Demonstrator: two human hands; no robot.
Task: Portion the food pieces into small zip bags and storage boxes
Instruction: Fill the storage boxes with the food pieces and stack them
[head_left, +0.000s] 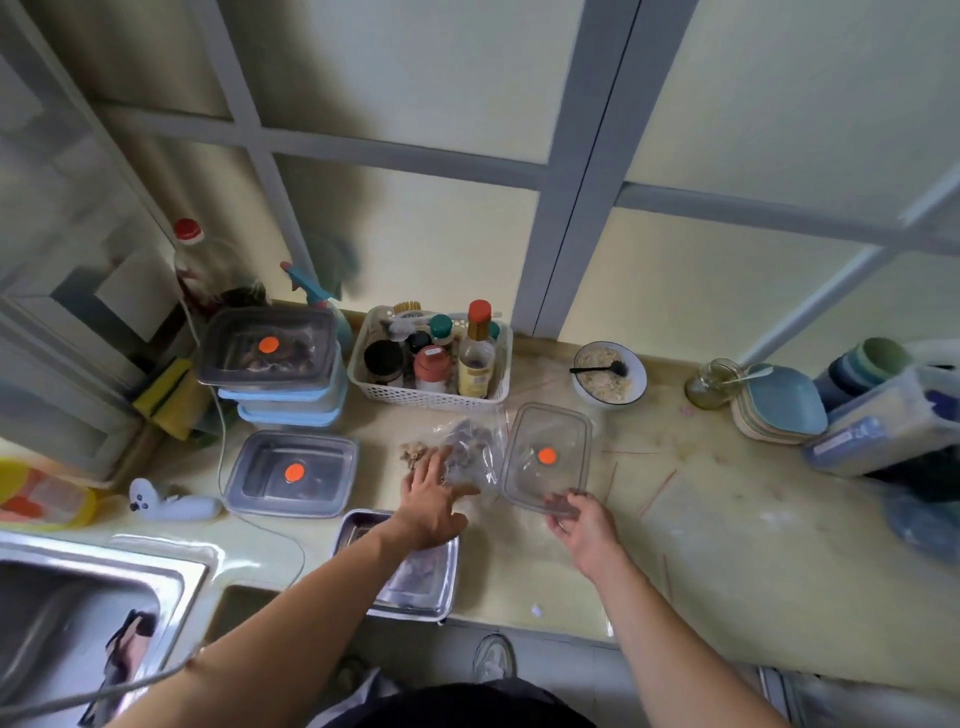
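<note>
Left hand: the left hand (434, 501) reaches forward over the counter (727, 545), fingers spread and nearly straight, fingertips resting on the clear bag (470, 452); it grips nothing that can be seen.
Right hand: the right hand (584, 527) holds the near edge of a clear lid (548, 460) with an orange dot, fingers curled under the rim and thumb on top.
Clear bag: lies crumpled on the counter at about 12 o'clock from the left hand, with dark food pieces (467, 439) inside; a few loose pale bits (413, 452) lie at its 9 o'clock side.
Clear lid: just beside the bag, at its 3 o'clock, tilted slightly.
Metal tray: the metal tray (415, 582) sits at the counter's near edge under the left forearm, at 6 o'clock from the bag, holding darkish contents that are too blurred to name.
Closed box: a closed box (292, 474) with an orange dot rests at 9 o'clock from the bag.
Box stack: a box stack (275, 364) stands at 11 o'clock, the top one with dark food inside.
Basket: a white basket (431, 397) of bottles and jars at 12 o'clock, near the wall.
Bowl: a bowl (610, 374) of pale food with a black spoon at 1 o'clock.
Sink: a sink (78, 597) at 8 o'clock.
</note>
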